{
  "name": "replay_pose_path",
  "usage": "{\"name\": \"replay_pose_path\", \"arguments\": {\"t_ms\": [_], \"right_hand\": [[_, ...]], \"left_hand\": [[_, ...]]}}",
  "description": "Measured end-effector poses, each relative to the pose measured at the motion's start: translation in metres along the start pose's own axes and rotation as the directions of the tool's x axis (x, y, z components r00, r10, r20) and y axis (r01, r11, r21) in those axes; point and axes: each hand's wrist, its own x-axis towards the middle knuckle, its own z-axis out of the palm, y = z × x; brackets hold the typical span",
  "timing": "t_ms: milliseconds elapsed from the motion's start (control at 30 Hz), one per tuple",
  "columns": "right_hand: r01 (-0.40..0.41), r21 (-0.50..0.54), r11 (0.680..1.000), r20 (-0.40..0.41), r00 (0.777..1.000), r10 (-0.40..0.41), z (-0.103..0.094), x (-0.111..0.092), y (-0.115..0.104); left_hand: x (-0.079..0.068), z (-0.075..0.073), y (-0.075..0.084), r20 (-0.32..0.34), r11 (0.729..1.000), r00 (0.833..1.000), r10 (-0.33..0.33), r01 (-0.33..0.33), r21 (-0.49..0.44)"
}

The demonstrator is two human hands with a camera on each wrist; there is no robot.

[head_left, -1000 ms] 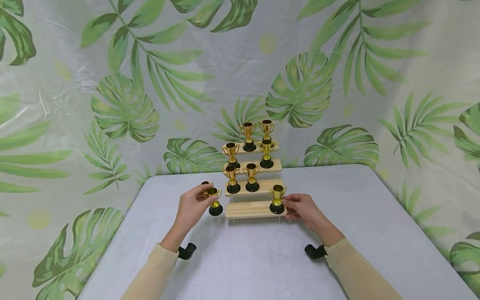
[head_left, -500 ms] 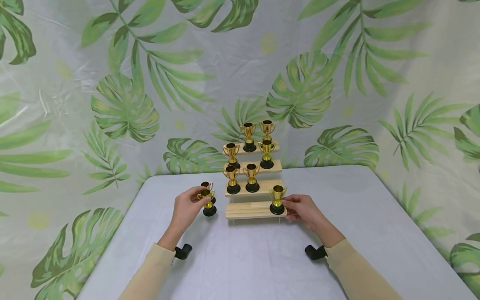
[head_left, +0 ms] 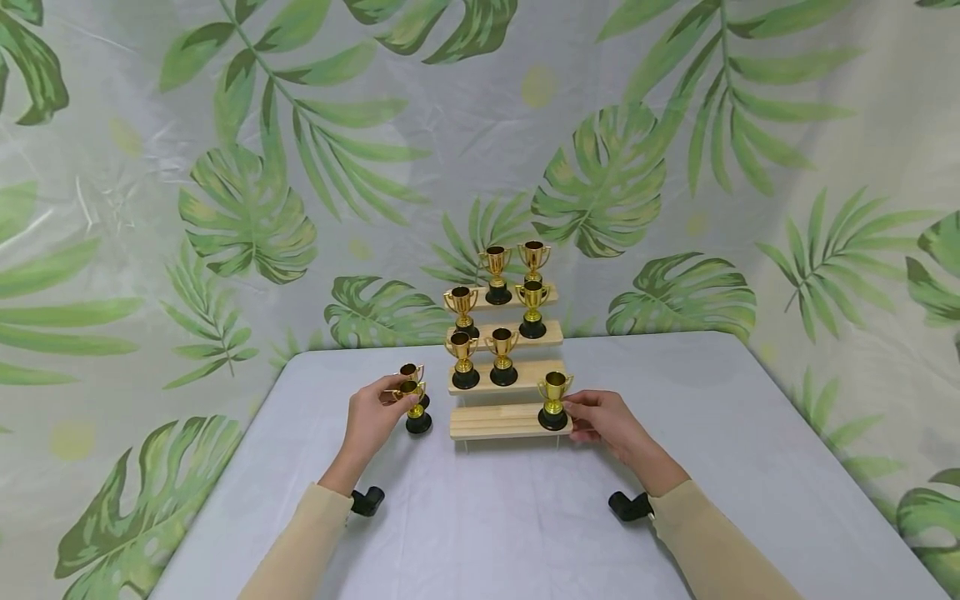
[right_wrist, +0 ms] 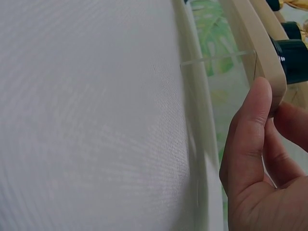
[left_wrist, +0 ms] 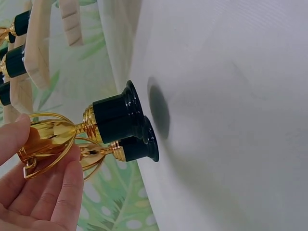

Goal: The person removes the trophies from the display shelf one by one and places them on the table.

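Note:
My left hand [head_left: 371, 419] pinches a small gold trophy cup [left_wrist: 114, 118] with a black base by its bowl, left of a stepped wooden display stand [head_left: 491, 425]. In the left wrist view its base hangs just over the tablecloth, above a dark round shadow. A second trophy cup [left_wrist: 138, 148] stands right behind it, partly hidden. My right hand [head_left: 611, 423] grips the right end of the stand's lowest step [right_wrist: 269, 72], with thumb and fingers on either face of the board. One trophy cup [head_left: 554, 398] stands on that step, close to the right fingertips.
Two trophy cups stand on each of the three upper steps [head_left: 536, 375]. Thin clear legs [right_wrist: 219, 57] support the lowest step. White cloth covers the table [head_left: 495, 525], and a leaf-patterned curtain [head_left: 480, 142] hangs behind it.
My left hand has carried its trophy cup left, away from the stand, to just in front of the other loose cup. My right hand keeps its grip on the stand.

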Motion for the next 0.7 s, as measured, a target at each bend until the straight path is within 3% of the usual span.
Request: {"name": "replay_pose_path", "arguments": {"t_ms": [700], "right_hand": [[-0.003, 0.005, 1.0, 0.017, 1.0, 0.003, -0.0012, -0.0005, -0.0014]], "left_hand": [[0.0044, 0.0086, -0.006, -0.01, 1.0, 1.0, -0.003, 0.003, -0.024]]}}
